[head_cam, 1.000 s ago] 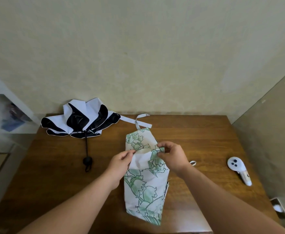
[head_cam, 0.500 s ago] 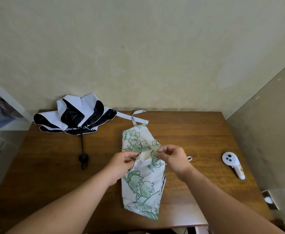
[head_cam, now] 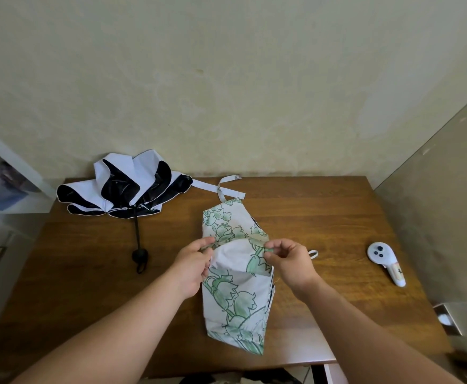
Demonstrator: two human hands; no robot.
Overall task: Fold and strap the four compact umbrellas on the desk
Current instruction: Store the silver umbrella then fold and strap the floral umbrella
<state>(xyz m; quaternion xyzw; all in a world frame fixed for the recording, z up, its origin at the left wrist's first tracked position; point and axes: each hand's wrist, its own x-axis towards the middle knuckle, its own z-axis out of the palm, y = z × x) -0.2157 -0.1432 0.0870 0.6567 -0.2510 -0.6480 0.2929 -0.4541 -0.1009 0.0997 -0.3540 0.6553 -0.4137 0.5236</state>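
wooden desk: left hand and right hand pinch floral umbrella canopy flap, likely to crease its pleat flat.

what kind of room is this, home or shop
Probably a home room or small study: a brown wooden desk pushed against a plain cream plaster wall, with a white shelf unit holding belongings beside it.
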